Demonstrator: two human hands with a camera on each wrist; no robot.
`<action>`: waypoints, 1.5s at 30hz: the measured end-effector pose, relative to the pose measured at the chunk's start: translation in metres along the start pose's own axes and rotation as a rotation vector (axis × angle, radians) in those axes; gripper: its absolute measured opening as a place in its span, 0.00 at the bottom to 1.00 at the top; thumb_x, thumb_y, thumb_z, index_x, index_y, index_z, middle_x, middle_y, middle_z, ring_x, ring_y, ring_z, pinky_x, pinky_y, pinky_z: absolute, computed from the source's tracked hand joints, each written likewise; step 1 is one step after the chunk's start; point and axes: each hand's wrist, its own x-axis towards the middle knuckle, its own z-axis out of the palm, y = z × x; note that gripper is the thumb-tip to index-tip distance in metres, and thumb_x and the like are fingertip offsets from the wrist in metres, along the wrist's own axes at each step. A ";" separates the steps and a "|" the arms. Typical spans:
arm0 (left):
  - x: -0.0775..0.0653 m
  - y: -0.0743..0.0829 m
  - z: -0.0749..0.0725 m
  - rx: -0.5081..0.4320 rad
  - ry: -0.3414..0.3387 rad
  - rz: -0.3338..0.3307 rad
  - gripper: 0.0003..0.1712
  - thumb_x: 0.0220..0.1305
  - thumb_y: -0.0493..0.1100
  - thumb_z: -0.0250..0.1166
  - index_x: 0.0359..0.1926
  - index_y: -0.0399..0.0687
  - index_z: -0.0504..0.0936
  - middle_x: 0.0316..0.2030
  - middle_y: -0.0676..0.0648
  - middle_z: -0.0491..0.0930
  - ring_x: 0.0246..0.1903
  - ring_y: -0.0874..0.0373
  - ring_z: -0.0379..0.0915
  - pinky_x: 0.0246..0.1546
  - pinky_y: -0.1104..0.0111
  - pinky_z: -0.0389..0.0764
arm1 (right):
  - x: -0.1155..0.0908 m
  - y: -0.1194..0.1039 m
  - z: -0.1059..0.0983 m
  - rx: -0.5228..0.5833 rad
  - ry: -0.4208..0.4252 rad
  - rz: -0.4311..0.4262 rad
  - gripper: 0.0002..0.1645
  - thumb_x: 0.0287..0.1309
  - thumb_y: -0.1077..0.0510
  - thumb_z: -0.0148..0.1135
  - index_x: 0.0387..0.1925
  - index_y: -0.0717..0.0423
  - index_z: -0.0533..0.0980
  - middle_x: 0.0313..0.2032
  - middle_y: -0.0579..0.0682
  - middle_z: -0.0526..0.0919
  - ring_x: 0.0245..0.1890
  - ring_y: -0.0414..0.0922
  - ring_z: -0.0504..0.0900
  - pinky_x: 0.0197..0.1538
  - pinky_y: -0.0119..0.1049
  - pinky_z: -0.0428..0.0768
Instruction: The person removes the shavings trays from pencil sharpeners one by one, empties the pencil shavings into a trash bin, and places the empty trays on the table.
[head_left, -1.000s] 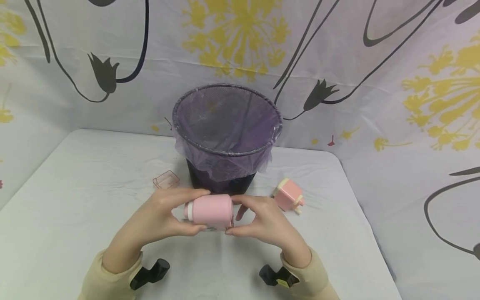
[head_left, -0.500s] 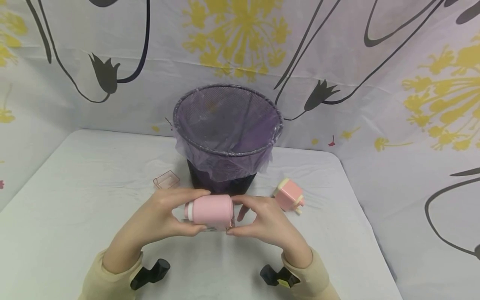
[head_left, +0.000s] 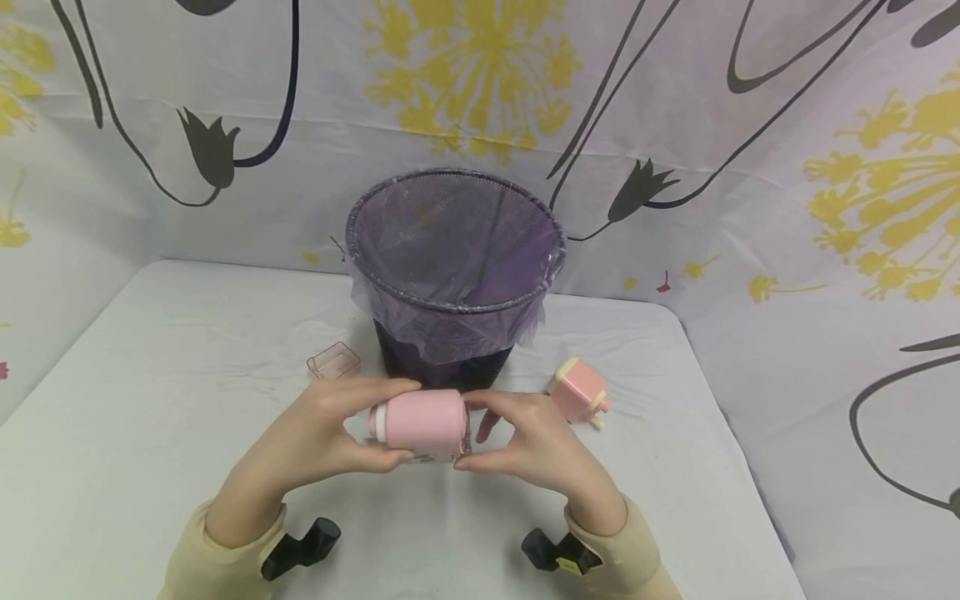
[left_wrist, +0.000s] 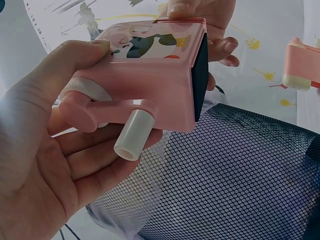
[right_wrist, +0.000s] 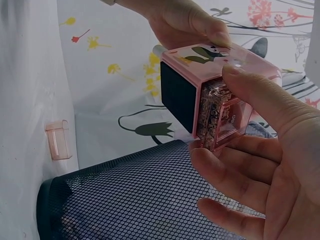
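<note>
A pink crank pencil sharpener lies on its side in the air, in front of the bin. My left hand grips its crank end, thumb on the printed face and fingers beneath. The white crank knob points down in the left wrist view. At the opposite end, a clear pink drawer packed with shavings sticks partly out of the body. My right hand pinches this drawer between thumb and fingers. Part of the drawer is hidden inside the sharpener.
Behind the hands stands a black mesh bin lined with a purple bag. A small clear pink box lies left of it on the white table. To its right lies a pink-and-cream device. Patterned cloth hangs behind.
My right hand has shifted very slightly right, and a little more of the drawer shows at the sharpener's end. My left hand and the sharpener stay almost still.
</note>
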 end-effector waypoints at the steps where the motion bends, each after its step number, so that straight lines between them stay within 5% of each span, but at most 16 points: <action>1: 0.000 0.000 0.000 0.003 0.005 0.012 0.29 0.49 0.48 0.76 0.49 0.36 0.81 0.42 0.44 0.84 0.39 0.54 0.81 0.42 0.72 0.79 | 0.000 0.000 0.000 0.002 -0.001 -0.001 0.36 0.35 0.50 0.81 0.50 0.55 0.78 0.28 0.41 0.82 0.30 0.33 0.78 0.34 0.28 0.76; 45: 0.001 0.000 -0.001 0.010 0.014 0.033 0.30 0.46 0.46 0.77 0.49 0.35 0.81 0.42 0.43 0.84 0.38 0.53 0.81 0.41 0.72 0.79 | -0.001 0.002 -0.004 -0.012 -0.010 -0.002 0.36 0.36 0.49 0.80 0.51 0.53 0.78 0.31 0.40 0.82 0.30 0.31 0.78 0.34 0.25 0.74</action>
